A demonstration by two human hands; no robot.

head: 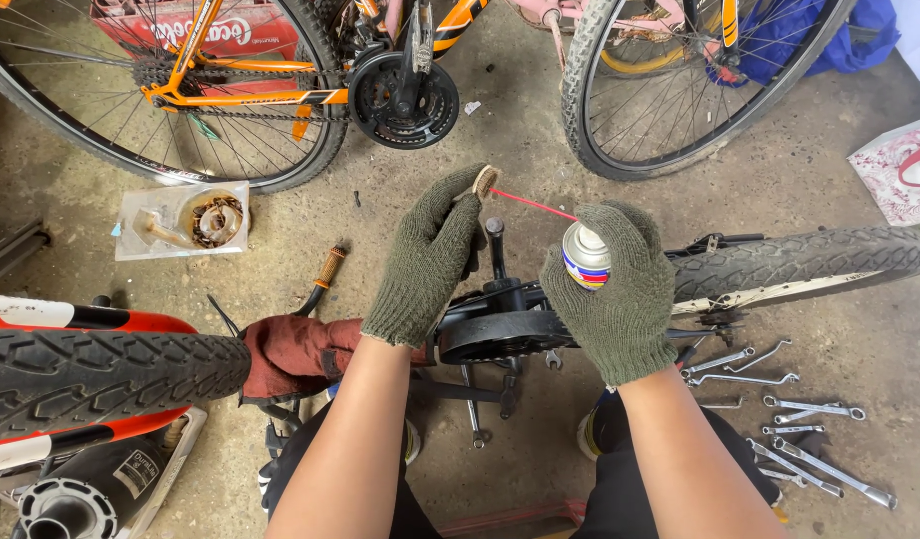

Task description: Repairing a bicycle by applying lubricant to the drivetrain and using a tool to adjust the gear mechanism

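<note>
Two gloved hands up. My right hand (pixel 619 294) wraps spray can (pixel 586 256); thin red straw (pixel 533 206) reaches small brush (pixel 485 181) pinched in my left hand (pixel 430 255), above bike crank (pixel 500 329).

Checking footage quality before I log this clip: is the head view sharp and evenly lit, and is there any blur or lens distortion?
Head view: soft, even light, no harsh shadows or glare on the concrete floor; left hand, right hand and spray can look sharp, without motion blur; wide-angle lens bends the tyre at the left edge; wrenches stay in focus.
</note>
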